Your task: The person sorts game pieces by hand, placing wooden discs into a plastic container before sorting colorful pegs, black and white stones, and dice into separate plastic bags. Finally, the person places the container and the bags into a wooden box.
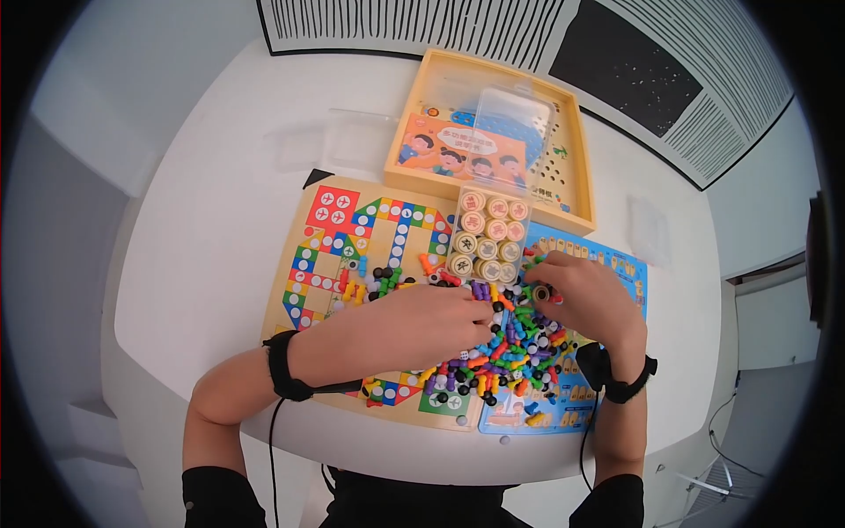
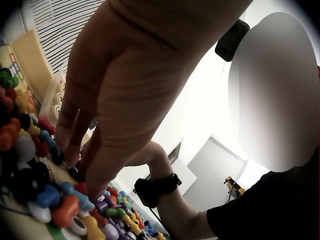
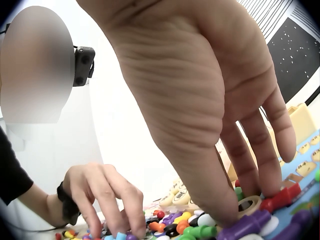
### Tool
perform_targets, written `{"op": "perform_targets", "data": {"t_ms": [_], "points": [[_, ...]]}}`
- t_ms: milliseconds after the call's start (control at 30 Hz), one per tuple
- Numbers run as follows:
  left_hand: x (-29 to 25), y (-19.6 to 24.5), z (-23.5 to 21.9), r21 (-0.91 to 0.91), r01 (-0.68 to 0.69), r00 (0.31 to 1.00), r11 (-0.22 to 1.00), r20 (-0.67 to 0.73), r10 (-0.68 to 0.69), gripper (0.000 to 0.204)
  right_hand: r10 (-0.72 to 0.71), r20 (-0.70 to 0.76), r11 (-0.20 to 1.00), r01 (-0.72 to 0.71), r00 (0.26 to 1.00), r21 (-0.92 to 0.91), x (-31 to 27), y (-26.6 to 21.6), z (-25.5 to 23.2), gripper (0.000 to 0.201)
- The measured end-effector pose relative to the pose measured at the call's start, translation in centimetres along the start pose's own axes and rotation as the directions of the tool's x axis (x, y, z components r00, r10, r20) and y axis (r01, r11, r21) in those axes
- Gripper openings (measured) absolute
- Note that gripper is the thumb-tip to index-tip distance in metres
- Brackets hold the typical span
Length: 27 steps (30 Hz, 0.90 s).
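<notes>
A heap of small coloured pawns (image 1: 519, 339) lies in the middle, black and white balls among them. My left hand (image 1: 414, 326) reaches across from the left, fingers pointing down into the heap. In the left wrist view its fingertips (image 2: 97, 185) touch the pieces. On the heap's right side, my right hand (image 1: 585, 295) has its thumb and fingers around a round beige piece (image 1: 541, 292) with a dark centre. The right wrist view shows this beige piece (image 3: 250, 205) between thumb and fingers, beside a red pawn (image 3: 281, 197) and a purple pawn (image 3: 245, 226).
Beneath the heap lie a flying-chess board (image 1: 299, 352) and a blue printed sheet (image 1: 629, 273). A clear box of Chinese chess pieces (image 1: 488, 233) stands just behind. Farther back is a wooden tray (image 1: 576, 150) with an orange booklet (image 1: 458, 145). A clear lid (image 1: 361, 141) lies left.
</notes>
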State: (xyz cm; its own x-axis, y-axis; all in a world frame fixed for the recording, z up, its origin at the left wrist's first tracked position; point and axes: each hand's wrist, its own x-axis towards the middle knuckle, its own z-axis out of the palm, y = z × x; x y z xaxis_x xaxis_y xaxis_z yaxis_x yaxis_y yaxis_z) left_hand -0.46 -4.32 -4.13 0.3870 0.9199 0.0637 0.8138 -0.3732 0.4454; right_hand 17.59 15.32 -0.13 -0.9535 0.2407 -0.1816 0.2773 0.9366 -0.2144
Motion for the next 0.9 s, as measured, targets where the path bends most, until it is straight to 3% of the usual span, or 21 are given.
{"op": "perform_targets", "data": {"t_ms": [167,267,333,367,433,567,633,667,733,900], "points": [[-0.1,0.1,-0.6,-0.05,0.043,0.999,0.998,0.035,-0.041,0.025,0.011,0.041,1.0,-0.012,0.999,0.019,0.4,0.3,-0.1,0.027],[-0.1,-0.3,-0.1,-0.057,0.062,0.997,0.996,0.042,-0.06,0.025,-0.077,0.025,0.992,0.074,0.997,0.098,0.5,1.3,-0.5,0.028],[-0.2,-0.5,-0.1,-0.062,0.069,0.997,0.996,0.02,-0.068,0.025,-0.083,-0.038,0.885,0.091,0.996,0.457,0.6,2.1,-1.1,0.023],[-0.3,-0.6,-0.2,-0.082,0.057,0.998,0.995,0.016,-0.056,0.024,-0.096,-0.034,0.889,0.101,0.995,0.447,0.8,2.6,-1.1,0.023],[-0.5,-0.7,-0.4,-0.099,0.057,0.998,0.993,-0.005,-0.058,0.024,0.051,-0.047,0.687,-0.001,0.998,0.727,1.2,3.4,-0.7,0.015],[-0.4,-1.1,0.0,-0.086,0.034,0.999,0.996,0.029,-0.032,0.02,0.137,-0.028,0.671,-0.072,0.99,0.738,2.1,2.8,-0.9,0.013],[-0.6,-1.2,0.1,-0.08,0.034,0.999,0.996,0.028,-0.032,0.019,0.231,-0.262,0.661,0.047,0.937,0.749,3.0,2.5,-0.3,0.015],[-0.8,-1.1,0.1,-0.08,0.025,1.0,0.997,-0.005,-0.026,0.018,0.22,-0.263,0.666,0.052,0.939,0.744,3.6,2.2,-0.1,0.015],[-0.9,-1.1,0.1,-0.076,0.013,0.999,0.997,-0.034,-0.016,0.017,0.232,-0.418,0.676,0.163,0.878,0.718,5.1,1.3,0.2,0.017],[-0.9,-0.8,-1.8,-0.045,0.138,0.988,0.989,0.073,-0.135,0.013,0.124,-0.404,0.825,0.132,0.906,0.55,7.1,-0.1,0.0,0.019]]}}
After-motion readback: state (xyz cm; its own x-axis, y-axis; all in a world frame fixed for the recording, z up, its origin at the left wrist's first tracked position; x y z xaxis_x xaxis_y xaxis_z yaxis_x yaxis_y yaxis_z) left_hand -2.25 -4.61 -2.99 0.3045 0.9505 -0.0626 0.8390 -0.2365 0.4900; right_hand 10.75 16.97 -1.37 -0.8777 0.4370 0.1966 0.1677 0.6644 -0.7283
